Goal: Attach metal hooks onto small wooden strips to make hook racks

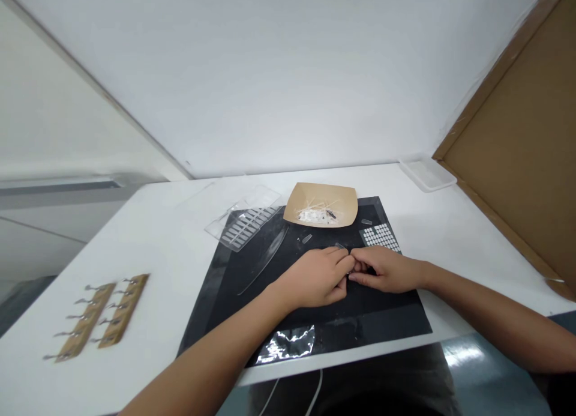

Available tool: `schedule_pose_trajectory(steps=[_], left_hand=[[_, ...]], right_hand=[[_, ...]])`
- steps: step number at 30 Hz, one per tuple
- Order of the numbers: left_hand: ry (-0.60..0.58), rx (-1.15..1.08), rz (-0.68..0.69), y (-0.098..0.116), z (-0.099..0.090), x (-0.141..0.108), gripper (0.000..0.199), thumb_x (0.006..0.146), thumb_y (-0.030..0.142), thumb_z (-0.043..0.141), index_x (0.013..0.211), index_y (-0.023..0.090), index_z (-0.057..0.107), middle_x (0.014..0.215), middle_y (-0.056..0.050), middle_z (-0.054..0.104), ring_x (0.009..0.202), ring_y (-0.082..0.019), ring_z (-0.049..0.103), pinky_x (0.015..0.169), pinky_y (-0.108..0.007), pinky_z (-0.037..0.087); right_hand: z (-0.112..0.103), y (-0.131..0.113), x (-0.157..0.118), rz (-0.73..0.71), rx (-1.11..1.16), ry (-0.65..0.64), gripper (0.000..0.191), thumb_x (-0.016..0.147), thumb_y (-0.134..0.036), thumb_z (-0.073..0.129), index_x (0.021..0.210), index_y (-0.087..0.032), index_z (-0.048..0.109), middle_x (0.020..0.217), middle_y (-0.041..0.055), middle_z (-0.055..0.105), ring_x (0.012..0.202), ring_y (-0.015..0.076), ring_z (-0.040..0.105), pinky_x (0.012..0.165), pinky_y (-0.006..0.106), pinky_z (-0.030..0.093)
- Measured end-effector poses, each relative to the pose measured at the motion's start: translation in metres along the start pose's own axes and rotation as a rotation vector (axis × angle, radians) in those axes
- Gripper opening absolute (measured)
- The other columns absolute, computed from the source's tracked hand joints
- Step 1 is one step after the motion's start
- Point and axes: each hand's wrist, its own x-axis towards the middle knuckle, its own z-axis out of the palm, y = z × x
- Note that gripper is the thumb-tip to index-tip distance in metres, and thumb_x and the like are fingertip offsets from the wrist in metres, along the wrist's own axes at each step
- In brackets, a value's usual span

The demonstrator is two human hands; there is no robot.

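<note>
Though fingers [345,263] hide its axis, clear plastic [341,246] shows.

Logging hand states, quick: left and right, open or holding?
Left hand: closed, fingers curled; anything held is hidden.
Right hand: fingers bent, close against the left's; grip can't be told.

A white table [148,236] spans the lower frame, where I watch remotely over a black mat [389,314] spread near center. Two metal-stemmed wooden strips [123,314] lie lower left; a translucent container [429,174] sits right of center, by the back edge.
</note>
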Motion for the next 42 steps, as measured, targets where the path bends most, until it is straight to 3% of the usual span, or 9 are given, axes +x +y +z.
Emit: schedule_pose_trajectory(steps=[42], left_hand=[[-0.075,0.024,-0.03,0.0013,-0.0021,0.0015,0.008,0.093,0.022,0.057,0.101,0.018,0.059,0.1,-0.008,0.068,0.089,-0.024,0.063,0.079,-0.036,0.054]], right_hand=[[-0.0007,0.0034,-0.0001,-0.017,-0.005,0.001,0.023,0.102,-0.034,0.063,0.088,-0.021,0.05,0.082,-0.0009,0.061,0.07,0.0137,0.051,0.065,0.027,0.038]])
